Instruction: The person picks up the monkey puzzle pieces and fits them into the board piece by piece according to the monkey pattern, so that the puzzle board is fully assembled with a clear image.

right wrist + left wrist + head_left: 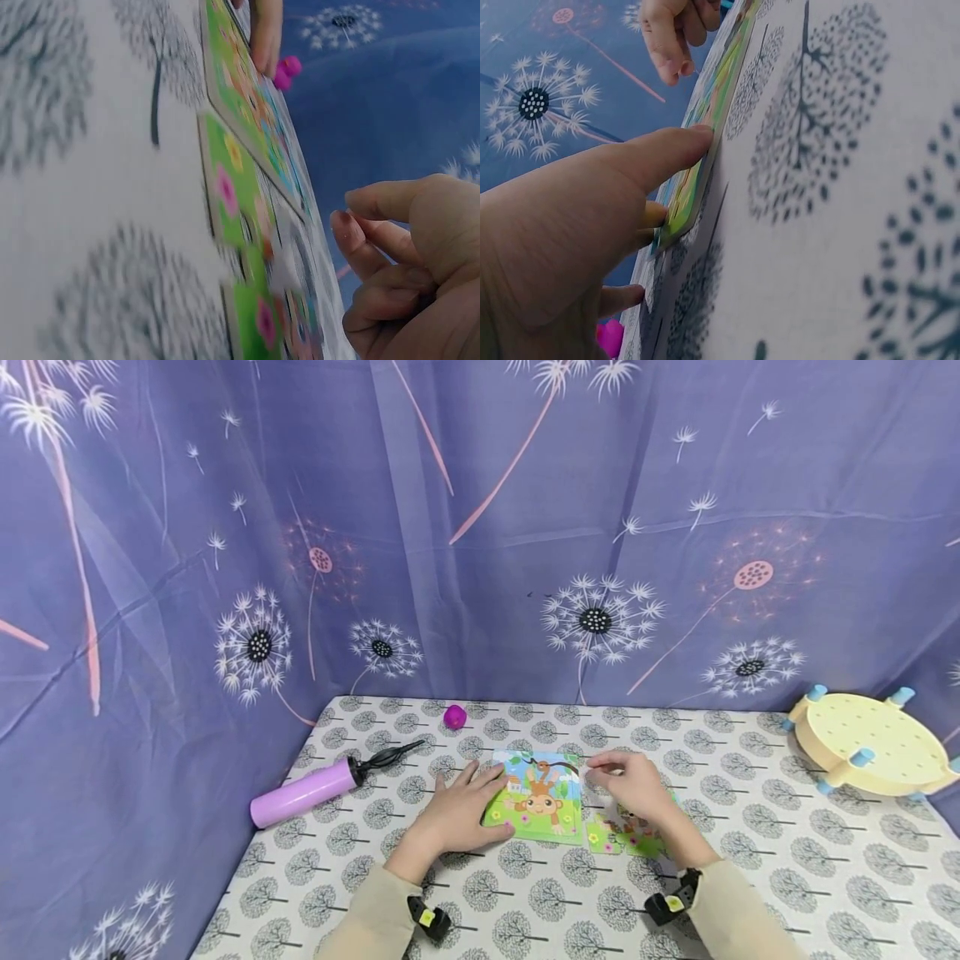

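Observation:
A square monkey picture puzzle (536,822) lies flat on the tree-patterned cloth. My left hand (465,814) rests spread on its left side, the thumb on the lower edge and the fingers reaching over the upper left. Just off the puzzle's right edge hovers my right hand (637,787), its fingers curled and its thumb and index fingertips close together. Nothing can be made out between those fingertips in the right wrist view. Loose puzzle pieces (226,180) with green ground and pink flowers lie below the right hand, beside the puzzle; the hand partly covers them in the head view.
A purple hand pump (303,793) with a black nozzle lies at the left. Behind the puzzle sits a small magenta object (454,717). At the far right is a cream round stool-like thing (870,739) with blue-tipped legs. A purple dandelion curtain (480,610) hangs behind the table.

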A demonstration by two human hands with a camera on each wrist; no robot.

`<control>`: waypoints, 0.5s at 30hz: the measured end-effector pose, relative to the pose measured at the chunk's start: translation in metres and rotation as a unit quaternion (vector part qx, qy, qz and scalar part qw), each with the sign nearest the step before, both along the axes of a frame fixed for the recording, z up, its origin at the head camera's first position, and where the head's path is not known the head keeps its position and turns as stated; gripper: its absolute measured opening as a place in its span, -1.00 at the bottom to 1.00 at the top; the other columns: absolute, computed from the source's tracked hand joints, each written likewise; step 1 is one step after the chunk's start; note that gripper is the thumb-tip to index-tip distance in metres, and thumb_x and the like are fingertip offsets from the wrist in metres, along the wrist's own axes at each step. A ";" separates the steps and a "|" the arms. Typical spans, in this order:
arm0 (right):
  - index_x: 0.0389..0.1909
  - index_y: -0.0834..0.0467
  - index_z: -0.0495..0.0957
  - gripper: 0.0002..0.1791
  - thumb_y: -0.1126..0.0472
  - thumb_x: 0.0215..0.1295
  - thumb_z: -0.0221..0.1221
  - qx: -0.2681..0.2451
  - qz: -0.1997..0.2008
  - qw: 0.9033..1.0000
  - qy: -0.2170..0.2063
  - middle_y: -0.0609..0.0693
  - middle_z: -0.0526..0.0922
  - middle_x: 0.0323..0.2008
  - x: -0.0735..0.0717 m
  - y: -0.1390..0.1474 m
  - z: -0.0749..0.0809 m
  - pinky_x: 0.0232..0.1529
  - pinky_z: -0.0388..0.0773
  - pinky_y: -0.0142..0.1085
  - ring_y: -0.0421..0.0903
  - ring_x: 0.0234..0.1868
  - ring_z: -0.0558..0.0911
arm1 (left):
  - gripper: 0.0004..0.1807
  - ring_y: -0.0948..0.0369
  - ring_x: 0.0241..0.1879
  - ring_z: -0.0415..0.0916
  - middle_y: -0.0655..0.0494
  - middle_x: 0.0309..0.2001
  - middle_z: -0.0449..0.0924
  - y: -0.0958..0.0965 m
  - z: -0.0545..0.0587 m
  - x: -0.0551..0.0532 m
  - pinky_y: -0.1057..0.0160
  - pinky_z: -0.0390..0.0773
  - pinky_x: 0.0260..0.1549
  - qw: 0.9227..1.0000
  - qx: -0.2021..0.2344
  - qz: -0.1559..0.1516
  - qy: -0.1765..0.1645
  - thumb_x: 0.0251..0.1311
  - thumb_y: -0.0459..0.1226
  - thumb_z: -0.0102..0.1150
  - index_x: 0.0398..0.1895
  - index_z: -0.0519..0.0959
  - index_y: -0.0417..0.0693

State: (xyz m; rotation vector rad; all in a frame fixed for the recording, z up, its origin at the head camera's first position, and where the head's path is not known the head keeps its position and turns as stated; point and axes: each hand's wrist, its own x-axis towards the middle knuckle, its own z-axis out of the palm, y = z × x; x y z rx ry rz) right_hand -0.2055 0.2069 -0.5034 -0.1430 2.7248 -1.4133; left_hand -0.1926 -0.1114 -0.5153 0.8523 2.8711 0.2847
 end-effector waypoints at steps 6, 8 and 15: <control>0.09 0.28 0.68 -0.65 0.18 0.39 0.33 -0.004 0.000 1.000 -0.010 0.18 0.73 -0.06 0.006 0.031 0.001 -0.49 0.59 -0.26 -0.03 -0.36 0.63 | -0.11 -0.17 0.60 -0.09 0.17 0.66 0.02 0.002 0.001 0.001 -0.68 -0.04 0.25 1.000 -0.001 -0.010 -0.004 0.34 0.37 0.03 0.64 0.22 0.23; 0.09 0.31 0.67 -0.63 0.17 0.39 0.33 -0.001 0.013 1.000 -0.017 0.14 0.72 -0.13 0.008 0.041 0.001 -0.46 0.61 -0.27 -0.02 -0.36 0.63 | -0.14 -0.19 0.60 -0.09 0.16 0.66 0.00 0.002 0.001 0.001 -0.68 -0.04 0.25 1.000 -0.003 -0.012 -0.005 0.35 0.38 0.01 0.63 0.22 0.30; 0.04 0.35 0.65 -0.62 0.23 0.27 0.41 0.006 0.044 0.998 -0.048 0.04 0.60 -0.38 0.016 0.065 -0.003 -0.59 0.47 -0.39 -0.16 -0.47 0.50 | -0.18 -0.28 0.58 -0.08 0.14 0.66 0.01 0.006 0.000 0.001 -0.66 0.01 0.26 1.000 -0.004 -0.006 -0.002 0.34 0.40 0.00 0.61 0.26 0.38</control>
